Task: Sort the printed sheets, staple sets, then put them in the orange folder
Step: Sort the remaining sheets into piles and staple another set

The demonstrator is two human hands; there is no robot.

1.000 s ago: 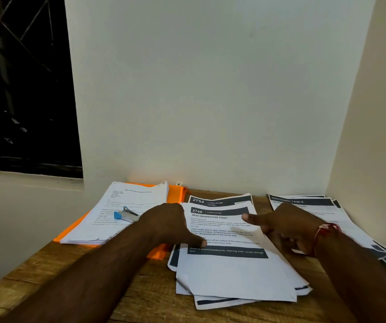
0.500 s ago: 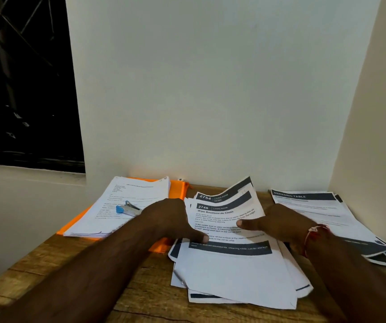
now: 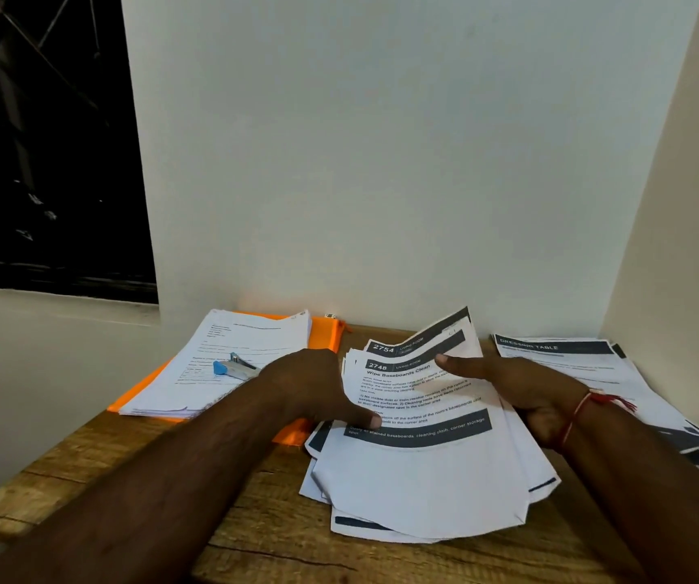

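Observation:
A loose stack of printed sheets [image 3: 423, 478] with dark header bars lies in the middle of the wooden table; the top sheet reads "2748 Wipe Baseboards Clean". My left hand [image 3: 318, 385] presses on the stack's left edge, thumb on the top sheet. My right hand [image 3: 520, 389] grips the right side of the top sheets, thumb on top, curling their far edge upward. The orange folder [image 3: 326, 335] lies at the left under another pile of white sheets [image 3: 246, 351]. A blue and silver stapler [image 3: 234, 367] rests on that pile.
A third spread of sheets headed "Dressing Table" [image 3: 583, 364] lies at the right, against the side wall. The table [image 3: 255, 520] sits in a corner, with a white wall behind and a dark window at the left.
My right hand has slid under the top sheets' right side and lifted their far edge, so the pages now curl up. My left hand has stayed pressed on the left edge.

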